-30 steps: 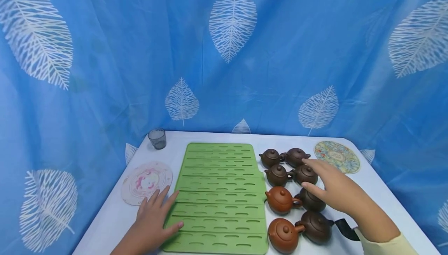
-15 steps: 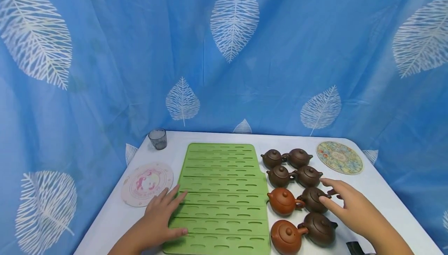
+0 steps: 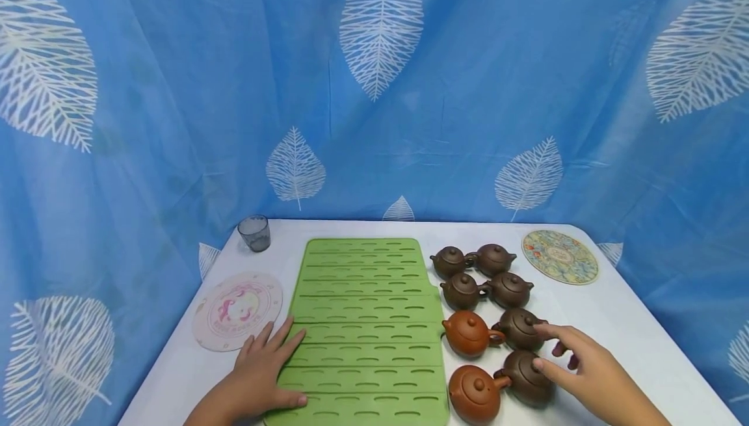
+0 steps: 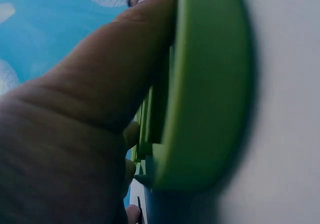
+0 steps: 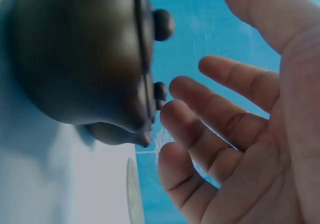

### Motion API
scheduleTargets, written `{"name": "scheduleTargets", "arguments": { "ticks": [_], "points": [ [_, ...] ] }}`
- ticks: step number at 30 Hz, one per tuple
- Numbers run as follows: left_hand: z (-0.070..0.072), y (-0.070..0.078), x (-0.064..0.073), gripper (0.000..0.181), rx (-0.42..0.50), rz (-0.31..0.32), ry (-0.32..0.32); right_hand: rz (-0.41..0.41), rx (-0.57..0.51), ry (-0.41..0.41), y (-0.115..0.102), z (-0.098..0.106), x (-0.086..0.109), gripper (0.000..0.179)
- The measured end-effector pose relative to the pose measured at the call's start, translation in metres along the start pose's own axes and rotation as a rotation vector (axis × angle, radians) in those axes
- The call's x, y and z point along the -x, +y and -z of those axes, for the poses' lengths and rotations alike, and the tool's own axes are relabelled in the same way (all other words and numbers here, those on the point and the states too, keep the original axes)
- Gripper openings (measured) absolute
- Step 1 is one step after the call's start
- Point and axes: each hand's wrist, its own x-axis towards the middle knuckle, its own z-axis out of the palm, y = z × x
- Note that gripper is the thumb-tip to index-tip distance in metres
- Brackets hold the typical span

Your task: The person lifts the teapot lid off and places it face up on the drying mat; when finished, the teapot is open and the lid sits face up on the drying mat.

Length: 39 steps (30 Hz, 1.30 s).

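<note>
My left hand (image 3: 254,377) rests with fingers spread on the left edge of a green slotted board (image 3: 365,354). In the left wrist view its thumb (image 4: 125,38) lies along the board's raised rim. My right hand (image 3: 591,371) hovers just right of the front dark brown teapot (image 3: 528,377), fingers loosely bent and holding nothing. The right wrist view shows its fingers (image 5: 215,119) apart from that teapot's body and lid knob (image 5: 163,25). Behind it sits another dark brown teapot (image 3: 517,328). Two reddish-brown teapots (image 3: 475,395) stand between these and the board.
Several smaller dark brown teapots (image 3: 462,291) stand in pairs farther back. A patterned round mat (image 3: 560,257) lies at the back right. On the left are a pink-printed round mat (image 3: 236,312) and a grey glass (image 3: 255,233). A blue leaf-print curtain (image 3: 439,120) hangs behind the table.
My right hand has moved from over the middle dark teapots toward the front of the table, beside the front dark teapot. The left hand stays on the board's edge.
</note>
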Motion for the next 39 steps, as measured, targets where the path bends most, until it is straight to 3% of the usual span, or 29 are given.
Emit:
{"name": "scheduleTargets", "arguments": {
  "ticks": [4, 7, 23, 28, 34, 39],
  "points": [
    [-0.001, 0.0, 0.001, 0.121, 0.029, 0.033, -0.011, -0.053, -0.063, -0.077, 0.004, -0.007, 0.003, 0.065],
    [-0.002, 0.0, 0.001, 0.123, 0.038, 0.048, -0.012, -0.053, -0.091, -0.09, 0.006, -0.01, 0.006, 0.063],
    [-0.002, -0.001, 0.0, 0.12, 0.097, 0.016, 0.001, 0.093, 0.014, -0.04, 0.013, -0.017, 0.01, 0.021],
    [-0.004, -0.002, 0.0, 0.119, 0.11, 0.012, 0.009, 0.08, 0.034, -0.078, 0.012, -0.015, 0.007, 0.019],
    [-0.006, -0.005, 0.0, 0.12, 0.142, 0.004, 0.016, 0.002, 0.066, -0.107, 0.007, -0.014, 0.002, 0.019],
    [-0.006, -0.007, -0.001, 0.12, 0.138, 0.012, 0.005, 0.028, 0.073, -0.085, 0.005, -0.013, 0.003, 0.018]
  ]
}}
